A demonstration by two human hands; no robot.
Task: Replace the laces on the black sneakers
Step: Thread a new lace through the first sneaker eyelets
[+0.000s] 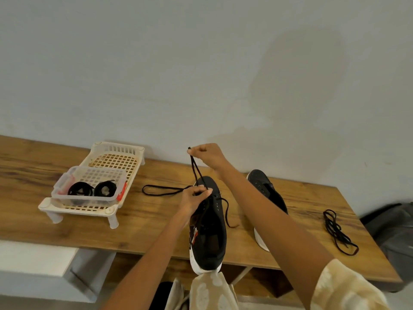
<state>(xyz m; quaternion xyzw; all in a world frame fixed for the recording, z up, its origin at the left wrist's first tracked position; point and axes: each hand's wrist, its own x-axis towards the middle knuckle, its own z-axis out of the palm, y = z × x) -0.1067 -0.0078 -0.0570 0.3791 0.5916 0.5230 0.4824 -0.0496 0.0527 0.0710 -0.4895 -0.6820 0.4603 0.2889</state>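
Near sneaker (209, 222) is the reference: black upper, white sole, toe pointing to the wall, heel hanging over the desk (156, 222) front edge and touching patterned fabric (212, 289) below.

Left hand (194, 198) sits on the sneaker's eyelet area, fingers curled, pinching the black lace (194, 168) where it leaves the upper. Right hand (206, 155) is raised above and beyond the sneaker's toe, fist closed on the same lace; two strands run taut from the eyelets up to it, aglet tip poking out left of the fist. A slack loop of that lace lies on the desk left of the toe; another length drapes over the sneaker's right side onto the desk.

Second sneaker (267, 198): right of the near one, behind the right forearm, partly hidden. Can't tell if any lace is in it.

Loose black lace (337, 231): far right of the sneaker, bunched on the desk, well apart.

White lattice rack (105, 173): well left of the sneaker, standing on short legs. Clear plastic tub (89, 186) with red clips sits on its near end, holding two coiled black laces (92, 189).

Dark grey bag (393, 229): past the desk's right end.
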